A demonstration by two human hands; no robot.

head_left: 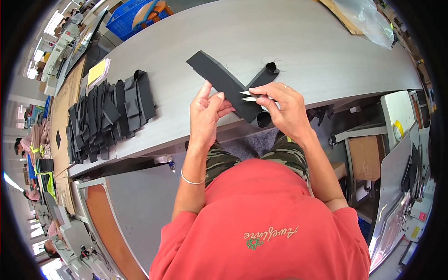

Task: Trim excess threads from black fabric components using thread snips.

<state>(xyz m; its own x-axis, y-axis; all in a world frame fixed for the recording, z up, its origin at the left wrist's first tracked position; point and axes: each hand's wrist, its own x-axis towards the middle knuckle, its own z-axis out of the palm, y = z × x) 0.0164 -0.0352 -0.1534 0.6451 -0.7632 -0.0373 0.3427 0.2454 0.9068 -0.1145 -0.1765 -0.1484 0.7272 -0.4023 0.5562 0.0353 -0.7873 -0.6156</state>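
Observation:
A black fabric piece [217, 74] lies bent in a V on the table, with one flat arm and a narrower arm whose end curls open. Loose threads stick out from its edges. At the left edge of this fabric, my left hand [206, 114] is closed with thumb and fingers against it. My right hand [285, 105] grips a pair of thread snips [249, 95], their two silver blades apart over the fabric. The handle part of the snips is hidden in my palm. Near my right fingers, a rolled end of the fabric hangs by the table's front edge.
To the left, a pile of black fabric strips [109, 109] sits on the grey table [172, 32] beside yellow and white papers [98, 72]. A blue crate [123, 21] stands at the back left. Clear plastic [366, 21] lies at the back right; below are shelves with a cardboard box [365, 157].

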